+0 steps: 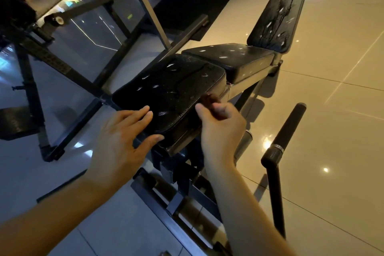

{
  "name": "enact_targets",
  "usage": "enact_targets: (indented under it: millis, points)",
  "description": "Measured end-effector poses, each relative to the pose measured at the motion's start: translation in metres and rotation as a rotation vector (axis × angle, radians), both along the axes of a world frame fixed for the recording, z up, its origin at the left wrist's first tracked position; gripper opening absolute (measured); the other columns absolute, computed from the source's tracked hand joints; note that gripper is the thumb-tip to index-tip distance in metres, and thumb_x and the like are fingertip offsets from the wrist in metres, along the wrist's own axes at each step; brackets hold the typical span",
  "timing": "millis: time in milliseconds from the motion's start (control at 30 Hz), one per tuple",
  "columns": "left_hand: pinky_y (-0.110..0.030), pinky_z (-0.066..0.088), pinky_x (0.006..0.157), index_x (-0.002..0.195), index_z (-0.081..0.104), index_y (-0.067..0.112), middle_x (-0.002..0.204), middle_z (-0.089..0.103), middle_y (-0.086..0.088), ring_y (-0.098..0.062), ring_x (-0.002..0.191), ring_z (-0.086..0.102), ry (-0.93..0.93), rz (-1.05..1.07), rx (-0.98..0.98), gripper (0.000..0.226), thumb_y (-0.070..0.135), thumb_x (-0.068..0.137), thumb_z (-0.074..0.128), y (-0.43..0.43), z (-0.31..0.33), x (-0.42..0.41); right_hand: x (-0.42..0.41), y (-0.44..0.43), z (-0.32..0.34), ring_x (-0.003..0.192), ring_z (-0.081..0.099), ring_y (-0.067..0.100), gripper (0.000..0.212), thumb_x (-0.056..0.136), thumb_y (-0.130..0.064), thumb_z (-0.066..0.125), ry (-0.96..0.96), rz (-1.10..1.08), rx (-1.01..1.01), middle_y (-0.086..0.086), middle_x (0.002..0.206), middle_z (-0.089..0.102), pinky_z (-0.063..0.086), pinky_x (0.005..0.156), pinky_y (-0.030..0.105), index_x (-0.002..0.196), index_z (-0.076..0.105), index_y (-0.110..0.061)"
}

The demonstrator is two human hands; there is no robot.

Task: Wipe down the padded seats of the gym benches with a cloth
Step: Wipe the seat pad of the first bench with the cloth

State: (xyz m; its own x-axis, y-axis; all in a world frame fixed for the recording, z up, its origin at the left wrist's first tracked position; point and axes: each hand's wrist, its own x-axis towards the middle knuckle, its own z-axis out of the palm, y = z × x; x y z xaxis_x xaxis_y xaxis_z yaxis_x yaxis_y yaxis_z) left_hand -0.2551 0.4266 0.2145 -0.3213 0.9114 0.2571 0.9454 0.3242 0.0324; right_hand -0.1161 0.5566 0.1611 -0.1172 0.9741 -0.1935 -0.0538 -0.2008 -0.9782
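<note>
Left hand (122, 139) on glossy, droplet-flecked seat (172, 87)

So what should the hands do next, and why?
Probably wipe the right hand across the near seat pad: it shows shiny spots and streaks. The left hand rests flat on it; the right one curls at its edge, seemingly pinching something blurred.

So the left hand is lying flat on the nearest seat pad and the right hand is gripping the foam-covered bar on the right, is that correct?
No. In the head view the right hand is at the right edge of that same seat pad, fingers curled; the foam-covered bar is untouched. The left hand does lie flat on the pad.
</note>
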Motion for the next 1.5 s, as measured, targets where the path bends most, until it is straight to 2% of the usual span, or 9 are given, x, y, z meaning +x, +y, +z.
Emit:
enact_targets:
  millis: [200,467,667,767,900,1167,1267,1400,1500]
  points:
    - [-0.047,0.050,0.095,0.134,0.063,0.010,0.140,0.061,-0.006,-0.027,0.119,0.058,0.041,-0.041,-0.053,0.064,0.056,0.092,0.049,0.000,0.007,-0.003,0.035,-0.073,0.024,0.088,0.072,0.012,0.011,0.086,-0.029,0.079,0.122,0.381,-0.044,-0.010,0.094,0.070,0.062,0.075,0.036,0.088,0.068,-0.028]
    - [-0.042,0.048,0.097,0.131,0.067,0.011,0.137,0.064,-0.004,-0.021,0.119,0.057,-0.005,-0.045,-0.006,0.067,0.061,0.090,0.053,-0.001,0.003,-0.009,-0.003,-0.006,0.017,0.087,0.060,-0.006,0.012,0.089,-0.025,0.075,-0.135,-0.043,0.055,-0.011,0.090,0.066,0.042,0.075,0.006,0.092,0.064,-0.024]
    - [-0.045,0.047,0.096,0.130,0.068,0.015,0.134,0.066,-0.003,-0.023,0.118,0.060,0.025,-0.234,-0.050,0.067,0.063,0.089,0.045,-0.001,0.012,-0.034,0.009,-0.105,0.038,0.080,0.068,0.005,0.012,0.088,-0.022,0.078,-0.162,0.091,0.118,-0.006,0.081,0.070,0.053,0.069,0.014,0.085,0.066,-0.025]
    - [-0.052,0.049,0.101,0.132,0.066,0.014,0.138,0.063,-0.005,-0.027,0.123,0.057,-0.069,-0.373,-0.042,0.059,0.054,0.091,0.051,-0.013,0.013,-0.068,0.004,-0.105,0.045,0.082,0.067,0.004,0.012,0.087,-0.023,0.079,-0.261,-0.095,0.074,-0.010,0.082,0.070,0.051,0.071,0.014,0.091,0.067,-0.023]
    - [-0.053,0.043,0.105,0.134,0.063,0.011,0.138,0.061,-0.010,-0.031,0.128,0.052,-0.079,-0.248,-0.038,0.051,0.040,0.093,0.068,-0.014,0.030,-0.121,-0.027,-0.112,0.044,0.097,0.066,0.005,0.027,0.090,-0.023,0.075,-0.301,-0.280,-0.010,-0.013,0.102,0.070,0.057,0.094,0.036,0.116,0.067,-0.024]
    - [-0.051,0.040,0.110,0.138,0.060,0.013,0.138,0.060,-0.010,-0.030,0.130,0.050,-0.092,-0.335,-0.113,0.047,0.032,0.095,0.063,-0.006,0.020,-0.166,-0.050,-0.149,0.034,0.107,0.066,0.008,0.026,0.096,-0.025,0.066,-0.279,-0.420,0.019,-0.013,0.111,0.070,0.058,0.095,0.040,0.121,0.070,-0.031]
    - [-0.049,0.040,0.109,0.139,0.059,0.012,0.136,0.059,-0.011,-0.029,0.128,0.050,-0.097,-0.378,-0.078,0.047,0.029,0.096,0.062,-0.008,0.019,-0.169,-0.067,-0.151,0.031,0.109,0.064,0.007,0.029,0.095,-0.028,0.069,-0.308,-0.459,0.051,-0.014,0.113,0.068,0.056,0.098,0.035,0.124,0.068,-0.030]
    - [-0.045,0.043,0.106,0.139,0.059,0.012,0.134,0.061,-0.010,-0.028,0.123,0.054,-0.095,-0.421,-0.048,0.045,0.030,0.098,0.062,-0.007,0.017,-0.171,-0.080,-0.150,0.029,0.108,0.060,0.005,0.034,0.092,-0.032,0.073,-0.483,-0.491,0.153,-0.010,0.114,0.066,0.040,0.086,0.006,0.124,0.067,-0.023]
    - [-0.047,0.047,0.099,0.130,0.066,0.014,0.124,0.065,-0.009,-0.028,0.112,0.058,-0.046,-0.457,-0.014,0.038,0.031,0.097,0.063,-0.003,0.015,-0.175,-0.079,-0.150,0.024,0.100,0.061,0.009,0.025,0.094,-0.030,0.070,-0.532,-0.538,0.264,-0.006,0.104,0.068,0.048,0.086,0.015,0.116,0.070,-0.018]
